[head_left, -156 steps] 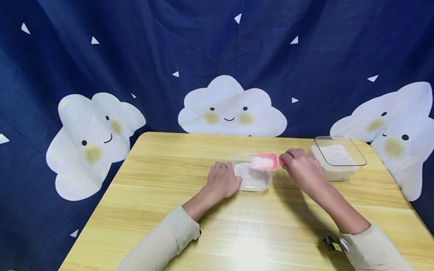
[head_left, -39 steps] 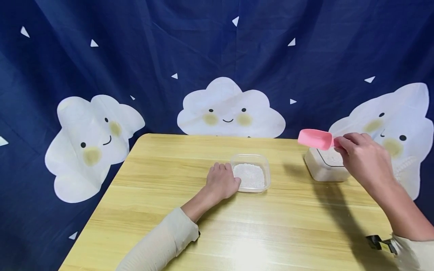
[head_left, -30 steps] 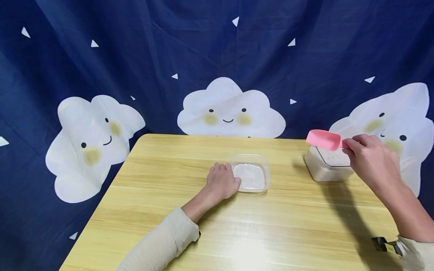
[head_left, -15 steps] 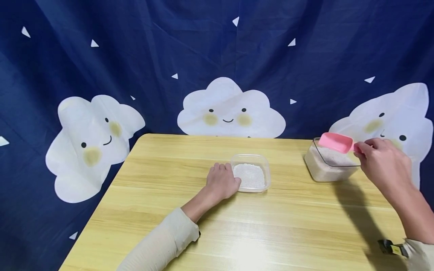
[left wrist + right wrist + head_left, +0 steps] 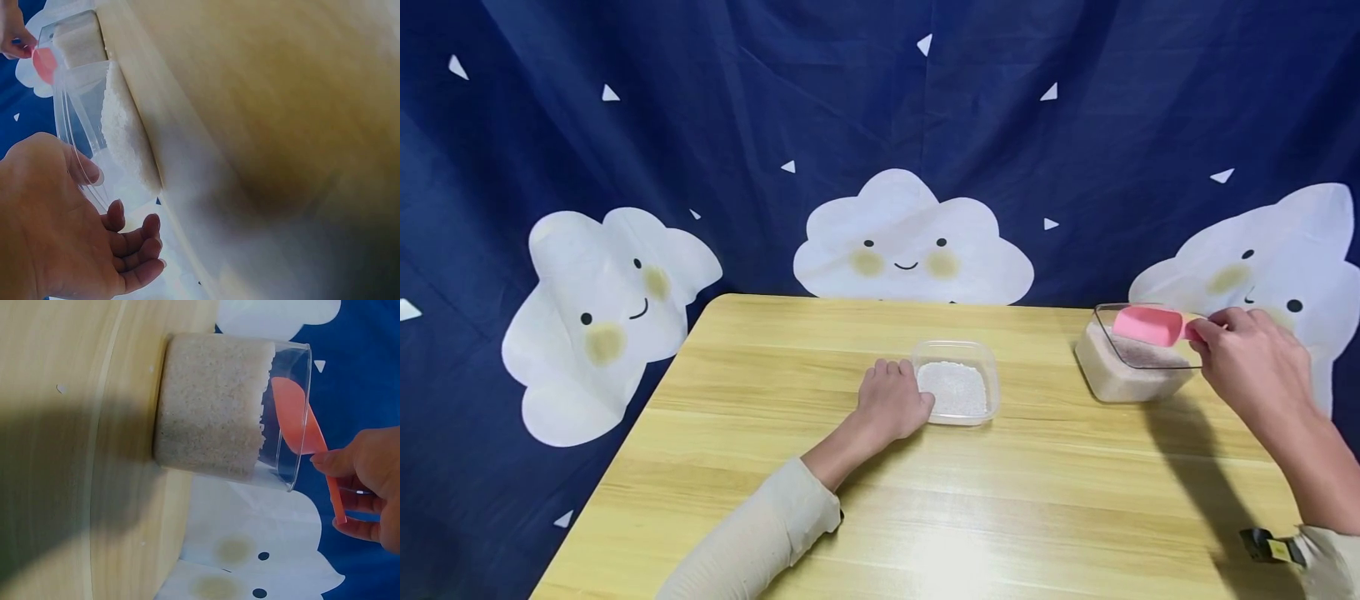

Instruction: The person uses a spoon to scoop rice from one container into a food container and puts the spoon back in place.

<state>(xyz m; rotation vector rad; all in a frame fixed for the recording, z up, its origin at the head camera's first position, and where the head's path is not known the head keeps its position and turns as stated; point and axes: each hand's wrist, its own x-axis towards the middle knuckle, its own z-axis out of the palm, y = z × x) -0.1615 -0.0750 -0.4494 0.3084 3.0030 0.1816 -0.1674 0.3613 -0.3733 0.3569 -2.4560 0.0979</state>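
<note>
My right hand [image 5: 1255, 358] pinches the handle of a pink scoop [image 5: 1148, 326], whose bowl dips inside the rim of a clear, deep square container [image 5: 1123, 385]. In the right wrist view the scoop [image 5: 290, 415] shows no rice in its bowl and sits just above the white rice [image 5: 212, 406] that fills most of that container. My left hand [image 5: 891, 402] holds the left side of a smaller, shallow clear plastic box [image 5: 992, 385], thumb at its wall and fingers curled. Rice [image 5: 125, 128] covers the floor of this box.
Both containers stand on a light wood table [image 5: 760, 467], the deep one near its back right corner. A dark blue curtain [image 5: 880, 100] with white clouds hangs behind. A few stray grains [image 5: 60, 389] lie on the table.
Five seconds ago the scoop held rice over the small box; since then my right hand has carried it, emptied, to the right, then lowered it into the deep container. My left hand stays put.
</note>
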